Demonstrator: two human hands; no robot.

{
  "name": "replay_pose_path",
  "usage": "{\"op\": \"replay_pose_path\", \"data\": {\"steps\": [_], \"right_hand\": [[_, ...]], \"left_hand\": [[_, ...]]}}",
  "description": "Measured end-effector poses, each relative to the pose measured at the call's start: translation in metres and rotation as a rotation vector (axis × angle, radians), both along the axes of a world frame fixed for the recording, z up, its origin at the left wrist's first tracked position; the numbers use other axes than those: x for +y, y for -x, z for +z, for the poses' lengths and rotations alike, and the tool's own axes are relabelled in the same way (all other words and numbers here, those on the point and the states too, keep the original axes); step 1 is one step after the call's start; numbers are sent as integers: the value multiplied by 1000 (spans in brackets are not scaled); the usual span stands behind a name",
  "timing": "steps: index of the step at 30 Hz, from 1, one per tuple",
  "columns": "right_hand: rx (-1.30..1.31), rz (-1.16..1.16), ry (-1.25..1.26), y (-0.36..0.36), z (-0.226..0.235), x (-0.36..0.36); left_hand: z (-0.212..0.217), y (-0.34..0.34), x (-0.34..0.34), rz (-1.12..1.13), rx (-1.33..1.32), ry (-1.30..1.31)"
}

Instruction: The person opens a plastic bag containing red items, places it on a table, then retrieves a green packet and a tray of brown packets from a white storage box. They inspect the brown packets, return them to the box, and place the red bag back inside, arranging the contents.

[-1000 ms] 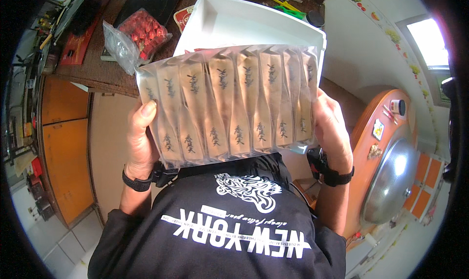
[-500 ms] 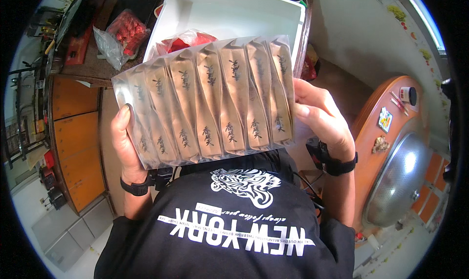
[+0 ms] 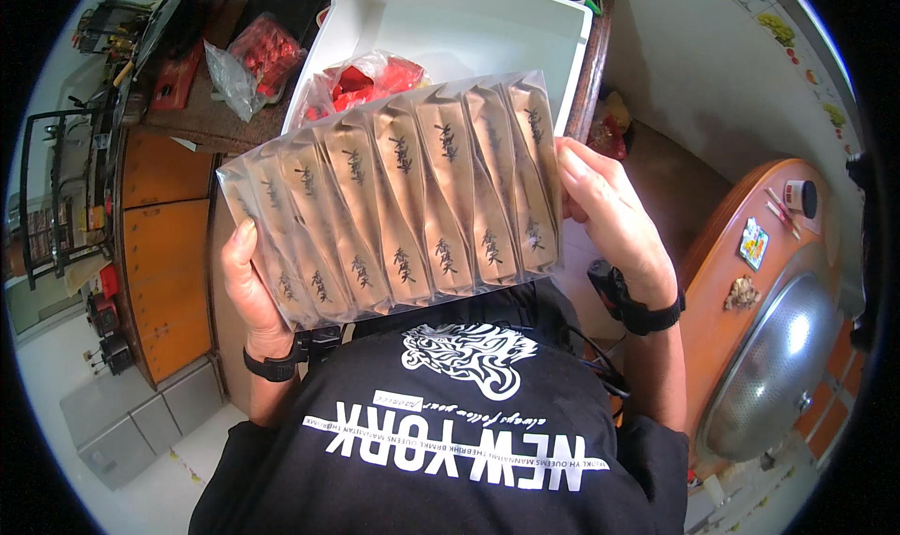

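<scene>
Both hands grip a clear pack of tan sachets point(image 3: 403, 202), held up flat in front of the chest. The left hand point(image 3: 248, 286) clasps its lower left corner, thumb lying along the edge; the right hand point(image 3: 609, 207) clasps the right edge, fingers curled behind. The sachets stand side by side in a row, each with dark marks. Just beyond the pack, on the far side, a white tray point(image 3: 469, 29) sits on the dark wooden counter point(image 3: 202, 127), with a crumpled bag of red pieces point(image 3: 361, 80) inside it. Another bag of red items point(image 3: 253, 57) lies on the counter to the tray's left. To the right, well apart, a metal dome lid point(image 3: 773, 366) rests on an orange surface.
</scene>
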State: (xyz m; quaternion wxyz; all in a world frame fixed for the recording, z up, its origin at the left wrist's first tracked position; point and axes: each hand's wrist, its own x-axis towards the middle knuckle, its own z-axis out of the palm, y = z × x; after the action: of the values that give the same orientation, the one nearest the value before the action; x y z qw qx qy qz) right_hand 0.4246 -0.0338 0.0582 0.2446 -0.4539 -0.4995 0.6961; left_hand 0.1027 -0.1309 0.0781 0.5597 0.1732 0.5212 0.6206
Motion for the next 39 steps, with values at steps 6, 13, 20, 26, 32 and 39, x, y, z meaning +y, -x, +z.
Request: {"op": "replay_pose_path", "data": {"steps": [6,13,20,26,32,39], "right_hand": [[-62,30,-70,-2,1,-5],[150,-17,-132,-1,-5,-11],[154,36,-90,-2,-5,-13],[137,37,-72,-2,0,-14],[152,5,-49,3,-1,-17],[137,-4,-68,2,-1,-20]], "left_hand": [[-4,-3,-12,-5,-20,-25],[-3,0,-11,5,-22,-64],[-4,0,-11,30,-32,-49],[-2,-2,-11,20,3,-44],[-1,-1,-12,11,10,-49],[-6,0,-14,35,-8,-40]]}}
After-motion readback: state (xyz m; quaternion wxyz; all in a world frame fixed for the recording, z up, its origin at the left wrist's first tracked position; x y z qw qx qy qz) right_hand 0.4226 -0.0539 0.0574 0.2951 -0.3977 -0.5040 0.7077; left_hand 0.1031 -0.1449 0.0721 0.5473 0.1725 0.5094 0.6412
